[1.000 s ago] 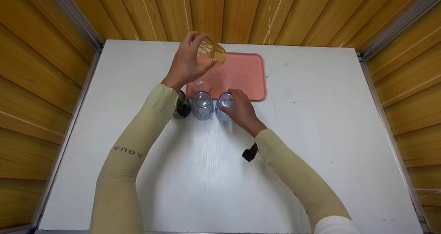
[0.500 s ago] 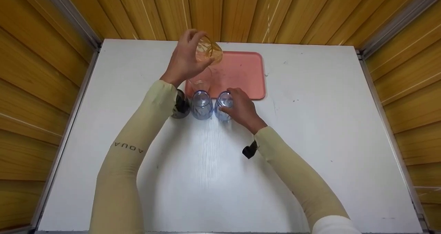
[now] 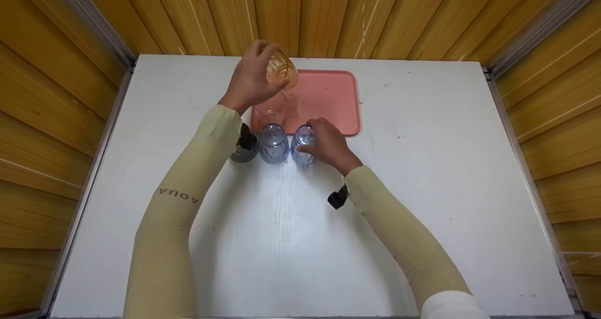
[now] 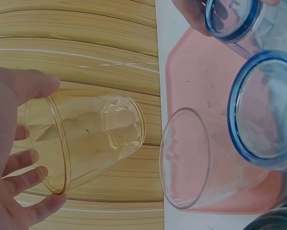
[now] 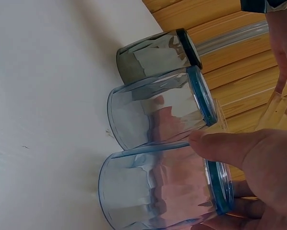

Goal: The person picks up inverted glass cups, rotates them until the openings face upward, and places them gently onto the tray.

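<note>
My left hand holds an amber drinking glass above the far left part of the pink tray. Thumb and fingers grip it near its wide rim, and its narrower end points away from the palm. My right hand grips the top of the right-hand blue glass, which stands with its thick-ringed end up at the tray's front edge. Beside it stands a second blue glass. Left of that is a smoky grey glass, partly hidden in the head view by my left wrist. Behind the blue glasses stands a clear glass.
The pink tray lies at the back middle of the white table. Wood-patterned walls rise behind and on both sides. A small black wrist camera hangs under my right wrist.
My left hand has turned the amber glass a little and it has shifted slightly left. The right hand keeps its grip on the blue glass, nearly still.
</note>
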Demonstrator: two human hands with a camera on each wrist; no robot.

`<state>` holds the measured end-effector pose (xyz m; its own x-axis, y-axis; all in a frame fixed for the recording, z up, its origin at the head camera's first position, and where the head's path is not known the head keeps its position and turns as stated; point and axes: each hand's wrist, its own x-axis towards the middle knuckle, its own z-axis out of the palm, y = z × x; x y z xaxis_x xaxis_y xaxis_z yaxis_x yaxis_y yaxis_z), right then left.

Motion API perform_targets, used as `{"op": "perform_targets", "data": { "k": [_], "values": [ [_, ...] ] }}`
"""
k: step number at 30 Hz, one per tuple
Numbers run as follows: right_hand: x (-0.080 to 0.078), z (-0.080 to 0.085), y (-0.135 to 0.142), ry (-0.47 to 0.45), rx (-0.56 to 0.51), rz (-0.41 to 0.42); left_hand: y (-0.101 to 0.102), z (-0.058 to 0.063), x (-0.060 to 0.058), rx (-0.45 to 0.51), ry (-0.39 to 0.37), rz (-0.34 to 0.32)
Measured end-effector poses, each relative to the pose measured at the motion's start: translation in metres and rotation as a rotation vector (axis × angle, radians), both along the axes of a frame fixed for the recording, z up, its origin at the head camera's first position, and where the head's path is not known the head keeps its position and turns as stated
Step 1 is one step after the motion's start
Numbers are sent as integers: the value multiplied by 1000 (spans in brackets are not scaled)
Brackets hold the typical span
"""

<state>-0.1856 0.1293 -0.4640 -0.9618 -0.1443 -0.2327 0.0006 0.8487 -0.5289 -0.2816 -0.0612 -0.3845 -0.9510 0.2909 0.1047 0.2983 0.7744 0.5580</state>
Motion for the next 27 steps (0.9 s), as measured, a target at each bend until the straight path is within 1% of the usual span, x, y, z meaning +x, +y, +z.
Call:
{"op": "perform_targets", "data": {
  "k": [4, 8, 16, 23, 27],
  "values": [
    [0, 1, 0, -8, 21, 6, 1, 0, -3, 13, -48, 7],
    [0, 2, -2, -9, 28, 8, 0, -2, -6, 20, -78, 14],
    [0, 1, -5, -18, 27, 14, -1, -7, -9, 4, -105, 22],
    [1, 1, -7, -30, 59, 10, 3, -9, -13, -46, -90, 19],
    [1, 0, -7, -32, 60, 6, 3, -10, -17, -51, -115, 19]
  ]
}}
